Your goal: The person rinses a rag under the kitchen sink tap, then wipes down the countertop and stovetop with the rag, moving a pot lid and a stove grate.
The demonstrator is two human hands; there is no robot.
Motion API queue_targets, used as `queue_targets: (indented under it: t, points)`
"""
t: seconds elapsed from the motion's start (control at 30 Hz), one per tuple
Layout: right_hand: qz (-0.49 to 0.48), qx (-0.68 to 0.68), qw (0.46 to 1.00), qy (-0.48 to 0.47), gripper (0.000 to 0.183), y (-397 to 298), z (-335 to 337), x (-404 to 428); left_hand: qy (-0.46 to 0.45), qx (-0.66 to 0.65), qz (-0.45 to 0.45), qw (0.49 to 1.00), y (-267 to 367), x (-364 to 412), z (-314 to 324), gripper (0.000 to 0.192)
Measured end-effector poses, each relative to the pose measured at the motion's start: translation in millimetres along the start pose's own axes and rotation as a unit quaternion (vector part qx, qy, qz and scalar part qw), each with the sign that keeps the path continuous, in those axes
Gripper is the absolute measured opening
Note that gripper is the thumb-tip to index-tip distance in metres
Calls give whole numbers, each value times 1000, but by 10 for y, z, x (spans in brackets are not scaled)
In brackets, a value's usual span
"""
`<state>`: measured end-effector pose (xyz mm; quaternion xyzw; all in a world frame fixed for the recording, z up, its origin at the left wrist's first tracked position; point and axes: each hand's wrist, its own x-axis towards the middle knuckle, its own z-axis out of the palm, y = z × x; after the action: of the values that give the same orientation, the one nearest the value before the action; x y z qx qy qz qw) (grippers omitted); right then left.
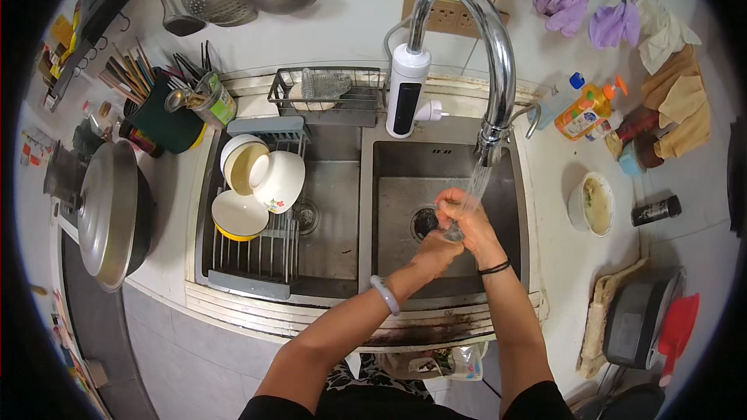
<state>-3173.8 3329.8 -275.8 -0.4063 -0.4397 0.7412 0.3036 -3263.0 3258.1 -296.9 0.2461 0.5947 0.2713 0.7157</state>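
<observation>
Both hands are together in the right basin of a steel double sink [397, 204], under water running from the chrome faucet [493, 128]. My right hand [471, 224] is in the stream, its fingers bent towards the left. Just below it, my left hand [439, 252] reaches in from the lower left and touches or nearly touches it. Between them shows a small greyish, glassy patch [453, 233]; whether it is an object or only water I cannot tell. The fingers partly hide one another. Behind the hands lies the dark drain [425, 223].
In the left basin a drying rack [251, 283] holds several bowls [280, 181]. A wire basket [327, 114] stands behind the sink. To the right are a soap bottle [583, 111] and a white tub [592, 204]; at left, a lidded pan [111, 216] and a chopstick holder [166, 119].
</observation>
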Motion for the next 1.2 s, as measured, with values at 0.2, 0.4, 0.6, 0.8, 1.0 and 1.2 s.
queue_targets:
  t: [0.2, 0.4, 0.6, 0.8, 1.0, 1.2]
  points:
    - [5, 88, 980, 181, 14, 116, -3, 182, 178, 331, 152, 914, 132, 13, 69, 42]
    - [-33, 122, 959, 253, 14, -16, 22, 264, 166, 437, 175, 867, 392, -67, -36, 35]
    - [25, 204, 949, 241, 16, 228, -309, 232, 88, 327, 484, 807, 763, 266, -553, 81]
    - [51, 286, 933, 210, 14, 265, -625, 232, 184, 478, 349, 785, 1530, 295, -639, 63]
    - [-11, 198, 957, 211, 15, -21, -262, 187, 107, 288, 355, 883, 720, 291, -414, 68]
    - [-113, 26, 970, 213, 16, 99, -76, 115, -124, 93, 164, 974, 232, -48, -318, 76]
